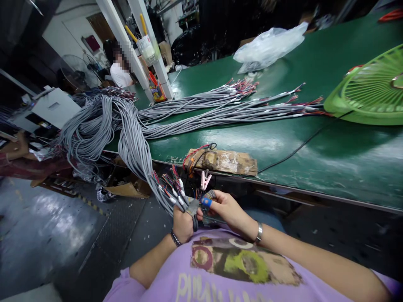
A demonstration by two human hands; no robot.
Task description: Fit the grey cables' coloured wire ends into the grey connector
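A bundle of grey cables (135,147) hangs over the table edge and bends down to my waist. Its end lies in my left hand (183,221), which is closed around it; grey tape or cloth wraps the finger there. Thin coloured wires (170,182) fan out past white sleeves at the cable ends. Close beside it, my right hand (226,207) is pinched, with blue tape around one finger. Whatever sits between its fingertips is too small to make out, though dark thin wires show near them. A pink clothespin (205,180) stands just beyond, at the table edge.
On the green table (283,147) lie more grey cables (220,119), a wooden block (233,161) with wires, a plastic bag (270,46) and a green fan (374,88) with a black cord. A post (154,46) rises behind. Another person (121,71) is at the back left.
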